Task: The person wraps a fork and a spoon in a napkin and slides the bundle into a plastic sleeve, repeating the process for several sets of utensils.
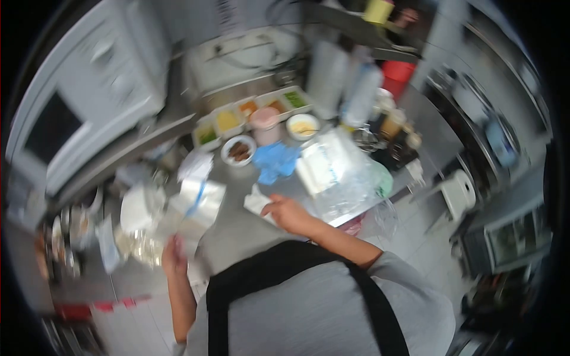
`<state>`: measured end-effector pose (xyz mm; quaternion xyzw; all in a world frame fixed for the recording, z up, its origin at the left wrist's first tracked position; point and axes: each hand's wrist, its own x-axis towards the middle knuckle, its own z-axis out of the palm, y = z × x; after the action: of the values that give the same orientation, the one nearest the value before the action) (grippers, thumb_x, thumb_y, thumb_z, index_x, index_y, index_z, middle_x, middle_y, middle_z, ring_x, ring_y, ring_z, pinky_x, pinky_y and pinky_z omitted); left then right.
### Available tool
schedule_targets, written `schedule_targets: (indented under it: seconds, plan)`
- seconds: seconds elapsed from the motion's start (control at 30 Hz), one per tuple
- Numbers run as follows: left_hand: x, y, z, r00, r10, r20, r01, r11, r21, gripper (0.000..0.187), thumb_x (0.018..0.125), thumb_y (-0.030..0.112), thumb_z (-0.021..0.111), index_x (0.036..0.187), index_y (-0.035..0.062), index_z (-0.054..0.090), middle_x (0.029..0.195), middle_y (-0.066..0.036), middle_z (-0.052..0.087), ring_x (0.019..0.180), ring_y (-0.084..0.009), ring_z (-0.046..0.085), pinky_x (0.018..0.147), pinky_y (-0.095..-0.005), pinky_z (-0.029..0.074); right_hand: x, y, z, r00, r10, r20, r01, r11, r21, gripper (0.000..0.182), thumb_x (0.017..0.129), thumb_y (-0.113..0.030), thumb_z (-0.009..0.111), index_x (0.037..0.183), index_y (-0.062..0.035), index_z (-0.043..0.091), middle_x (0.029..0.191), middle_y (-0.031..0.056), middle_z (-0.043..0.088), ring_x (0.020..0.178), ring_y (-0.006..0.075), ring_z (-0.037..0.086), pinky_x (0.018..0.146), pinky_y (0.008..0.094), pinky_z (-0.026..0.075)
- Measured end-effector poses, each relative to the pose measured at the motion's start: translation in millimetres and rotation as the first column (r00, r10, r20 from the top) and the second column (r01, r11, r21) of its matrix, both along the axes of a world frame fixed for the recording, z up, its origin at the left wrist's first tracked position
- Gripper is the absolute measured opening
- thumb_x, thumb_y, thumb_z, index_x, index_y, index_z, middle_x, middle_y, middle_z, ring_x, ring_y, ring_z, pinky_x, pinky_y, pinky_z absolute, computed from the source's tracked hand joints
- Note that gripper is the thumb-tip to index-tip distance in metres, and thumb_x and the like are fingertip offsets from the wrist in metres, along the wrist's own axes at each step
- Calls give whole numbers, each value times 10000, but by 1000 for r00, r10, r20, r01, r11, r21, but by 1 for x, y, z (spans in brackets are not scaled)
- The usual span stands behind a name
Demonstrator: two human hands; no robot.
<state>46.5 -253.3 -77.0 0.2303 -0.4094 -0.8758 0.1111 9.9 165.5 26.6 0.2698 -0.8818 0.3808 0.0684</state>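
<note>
My right hand (289, 214) is closed on a crumpled white paper napkin (255, 200) above the steel worktop (228, 228). Just beyond it lies a bunched blue cloth or glove (276, 162). My left hand (174, 256) is raised at the worktop's front edge, smeared by motion, so its fingers cannot be made out. Close to that hand are some clear plastic packaging (142, 248) and a white packet with a blue stripe (202, 200). A white bowl of brown pieces (238, 151) stands behind the packet.
Trays of chopped food (227, 120) line the back, beside a pink-lidded tub (265, 121) and a bowl of yellow food (303, 127). Plastic bags (332, 166) cover the right side. A white oven-like appliance (89, 89) stands left; a white stool (457, 193) is on the floor right.
</note>
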Motion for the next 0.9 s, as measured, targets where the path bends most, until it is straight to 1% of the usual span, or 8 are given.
schedule_targets:
  seconds: [0.13,0.17,0.27,0.4,0.43,0.5,0.57,0.9]
  plan:
    - [-29,-35,49,896,-264,-358,272,962,-27,278,925,104,587,1180,-6,573,1047,-70,652,898,-119,627,797,-244,522,2,11,-2,999,-44,-11,44,999,-17,223,737,5,544,879,-91,687,955,172,577,826,388,604,753,460,480]
    - [-38,-19,84,965,-70,-254,64,997,-33,221,923,109,596,1120,12,615,1017,-62,654,867,-107,615,768,-231,516,5,16,-1,998,-63,-8,63,998,-28,221,746,6,546,889,-91,683,953,162,573,826,380,600,742,453,479]
    - [-44,54,162,954,-65,-292,-70,900,-429,193,925,116,598,1082,7,628,984,-45,648,846,-96,601,739,-232,501,13,24,4,994,-112,-16,110,991,-73,218,765,10,546,913,-83,675,952,144,564,828,362,590,720,435,477]
    - [-67,139,142,928,-326,-182,43,578,-815,210,772,59,721,964,-1,661,886,-45,631,805,-139,588,719,-280,473,25,29,9,984,-163,-70,147,970,-193,171,782,-83,606,940,-54,666,973,150,560,844,359,590,728,429,476]
    - [-56,191,139,961,-167,-221,-52,675,-736,154,774,60,721,909,7,670,848,-47,644,762,-146,592,723,-295,479,30,27,9,981,-167,-100,137,959,-250,176,782,-117,626,942,-53,664,971,151,558,847,357,591,728,428,476]
    - [-42,236,138,763,-633,127,485,432,-761,191,780,64,725,948,-1,661,850,-61,666,751,-147,604,743,-283,490,40,24,8,971,-190,-148,135,938,-319,275,786,-262,687,949,-41,660,943,155,546,832,362,581,721,424,470]
    - [-31,267,114,502,-863,59,808,444,-387,145,853,36,663,987,-18,652,916,-107,689,838,-154,650,777,-269,507,45,32,2,987,-157,-30,143,951,-273,305,796,-299,691,940,-33,655,930,155,538,821,366,571,715,422,464]
    - [-12,273,117,626,-775,86,749,567,-343,185,817,21,692,991,12,630,892,-73,659,761,-151,627,699,-286,500,59,48,5,986,-146,-81,110,934,-340,373,722,-328,795,885,-30,641,938,148,552,815,354,572,704,396,467]
